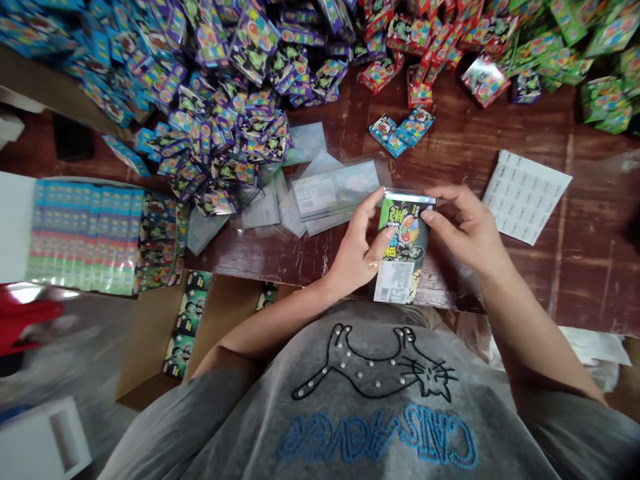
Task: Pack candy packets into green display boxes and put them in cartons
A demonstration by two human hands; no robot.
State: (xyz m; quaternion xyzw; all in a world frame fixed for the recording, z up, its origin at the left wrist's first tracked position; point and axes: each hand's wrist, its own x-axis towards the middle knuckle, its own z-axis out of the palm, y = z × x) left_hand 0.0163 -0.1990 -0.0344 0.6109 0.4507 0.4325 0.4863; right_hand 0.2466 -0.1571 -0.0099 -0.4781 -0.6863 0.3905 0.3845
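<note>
A flat printed packet (pixel 400 277) with green and black artwork and a pale label is held upright near the table's front edge. My left hand (pixel 357 250) grips its left side, thumb across the front. At its upper right corner, my right hand (pixel 463 230) pinches the top edge between thumb and fingers. Just left of the hands lies a loose pile of clear plastic sleeves (pixel 335 190) with printed cards. Beyond the packet rest two small blue boxes (pixel 400 131). To the right is a white sheet of stickers (pixel 525 197).
Heaps of small purple boxes (pixel 230 127), blue boxes (pixel 110 60), red boxes (pixel 415 37) and green boxes (pixel 605 100) line the table's back. A wrapped display of colored boxes (pixel 85 237) stands at left. Below the edge is an open carton (pixel 145 340); a dark phone-like object (pixel 73 137) lies far left.
</note>
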